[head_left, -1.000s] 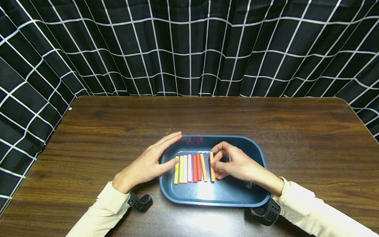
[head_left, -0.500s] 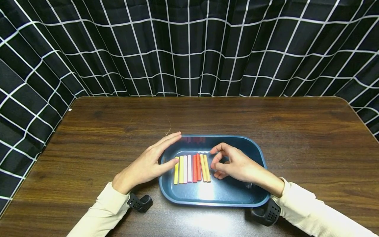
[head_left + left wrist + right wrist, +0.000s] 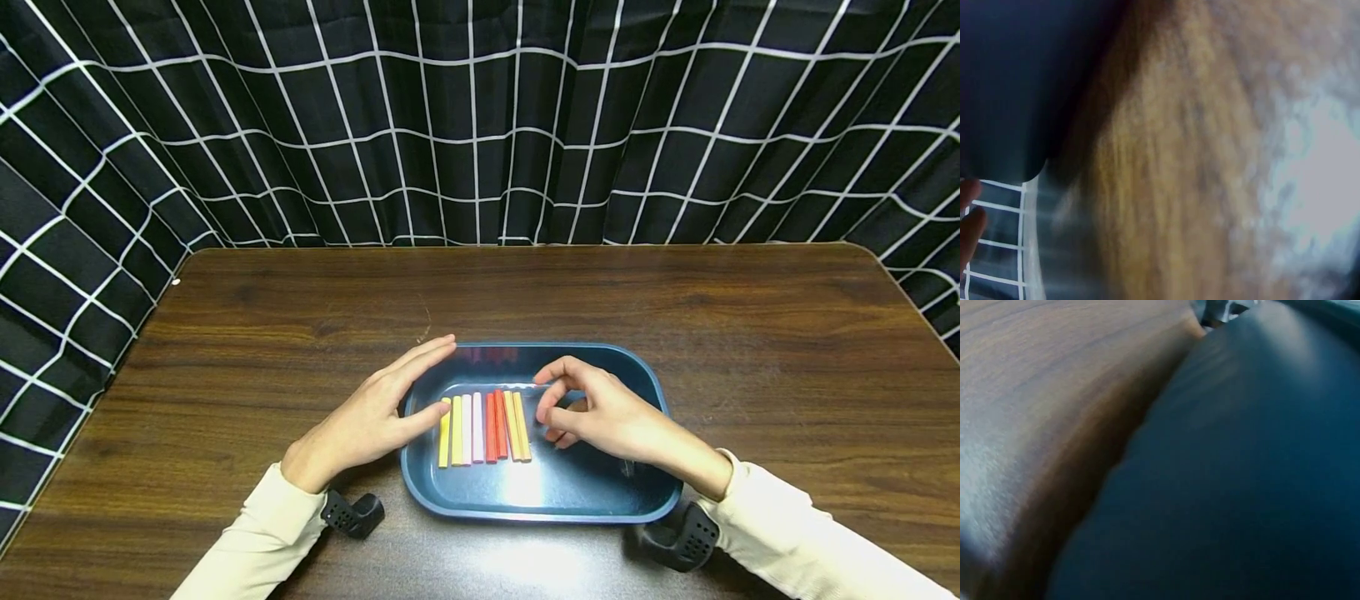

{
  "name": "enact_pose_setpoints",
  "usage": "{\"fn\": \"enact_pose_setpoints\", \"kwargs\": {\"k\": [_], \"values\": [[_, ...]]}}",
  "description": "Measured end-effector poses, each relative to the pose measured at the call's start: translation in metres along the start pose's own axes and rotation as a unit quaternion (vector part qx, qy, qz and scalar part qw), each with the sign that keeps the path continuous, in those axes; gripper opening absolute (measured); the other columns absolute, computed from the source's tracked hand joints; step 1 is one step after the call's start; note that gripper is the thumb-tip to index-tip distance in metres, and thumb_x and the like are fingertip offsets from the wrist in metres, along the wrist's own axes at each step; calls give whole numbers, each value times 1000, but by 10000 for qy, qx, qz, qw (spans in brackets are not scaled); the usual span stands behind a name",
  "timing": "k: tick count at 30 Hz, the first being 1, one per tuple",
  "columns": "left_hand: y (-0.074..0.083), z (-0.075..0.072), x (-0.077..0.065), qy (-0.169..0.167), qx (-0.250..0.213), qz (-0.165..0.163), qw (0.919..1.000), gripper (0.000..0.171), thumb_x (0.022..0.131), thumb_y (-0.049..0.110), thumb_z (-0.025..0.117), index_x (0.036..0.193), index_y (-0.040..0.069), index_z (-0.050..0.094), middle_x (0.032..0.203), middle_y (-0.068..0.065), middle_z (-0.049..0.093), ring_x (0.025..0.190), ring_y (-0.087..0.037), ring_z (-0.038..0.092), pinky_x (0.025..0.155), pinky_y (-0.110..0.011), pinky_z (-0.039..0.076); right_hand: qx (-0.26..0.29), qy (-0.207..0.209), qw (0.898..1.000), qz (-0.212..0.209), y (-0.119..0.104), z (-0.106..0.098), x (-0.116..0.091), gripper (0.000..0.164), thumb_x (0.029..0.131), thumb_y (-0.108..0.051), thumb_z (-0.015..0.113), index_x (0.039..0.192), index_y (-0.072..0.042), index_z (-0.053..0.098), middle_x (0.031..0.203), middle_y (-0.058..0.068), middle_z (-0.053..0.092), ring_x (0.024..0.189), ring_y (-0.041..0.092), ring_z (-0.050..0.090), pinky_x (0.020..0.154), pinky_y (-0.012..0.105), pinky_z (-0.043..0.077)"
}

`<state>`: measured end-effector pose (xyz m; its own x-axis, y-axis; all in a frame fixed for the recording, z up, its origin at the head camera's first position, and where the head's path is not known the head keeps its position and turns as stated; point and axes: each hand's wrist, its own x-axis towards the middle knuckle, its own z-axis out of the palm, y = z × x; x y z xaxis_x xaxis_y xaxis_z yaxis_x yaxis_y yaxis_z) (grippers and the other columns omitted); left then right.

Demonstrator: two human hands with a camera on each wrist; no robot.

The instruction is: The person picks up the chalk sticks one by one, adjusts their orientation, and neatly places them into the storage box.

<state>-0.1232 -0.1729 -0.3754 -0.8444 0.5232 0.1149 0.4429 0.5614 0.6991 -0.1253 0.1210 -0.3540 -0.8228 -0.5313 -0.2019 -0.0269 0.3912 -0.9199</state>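
Note:
Several chalk sticks lie side by side in a blue tray point(image 3: 480, 512). From the left come a yellow chalk point(image 3: 444, 437), a pale yellow chalk point(image 3: 457, 433), white and lilac chalks point(image 3: 477, 429), two red chalks point(image 3: 491, 433) and two orange-yellow chalks point(image 3: 522, 429). My left hand point(image 3: 375, 412) lies at the tray's left rim, fingers straight and the thumb tip by the top of the yellow chalk. Over the tray, just right of the row, my right hand point(image 3: 596, 408) hovers with loosely bent fingers and nothing between them.
The tray stands on a brown wood-grain table point(image 3: 300, 292), near its front. A black curtain with white grid lines point(image 3: 480, 125) hangs behind. Each wrist wears a black strap mount point(image 3: 352, 514). The tray's dark side wall point(image 3: 1241, 475) fills much of the right wrist view.
My right hand set the last orange-yellow chalk down against its neighbour and let go, its fingers now a little apart from the row. My left hand stayed in place.

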Motion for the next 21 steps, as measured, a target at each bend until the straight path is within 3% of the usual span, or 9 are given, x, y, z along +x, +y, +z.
{"fn": "enact_pose_setpoints", "kwargs": {"k": [7,14,21], "values": [[0,-4,-2,-108,232,-125,9996,68,95,34,65,155,21,35,163,5,30,151,-19,27,122,-47,27,172,41,9996,-204,-6,-7,-3,39,95,0,55,130,11,42,101,21,62,83,28,71,70,35,62],[0,-5,-1,-30,365,-80,9993,69,95,38,64,155,22,34,163,5,30,152,-24,26,123,-48,26,-88,102,9995,-292,-12,-20,-11,37,94,-1,54,129,8,46,102,23,62,85,28,71,73,34,62],[-4,-11,-1,132,590,36,9982,67,96,36,63,155,20,35,162,1,32,152,-24,26,123,-47,25,-492,763,9941,-597,-12,-44,-22,33,95,0,57,127,6,51,101,22,63,80,16,71,68,32,61]]}}
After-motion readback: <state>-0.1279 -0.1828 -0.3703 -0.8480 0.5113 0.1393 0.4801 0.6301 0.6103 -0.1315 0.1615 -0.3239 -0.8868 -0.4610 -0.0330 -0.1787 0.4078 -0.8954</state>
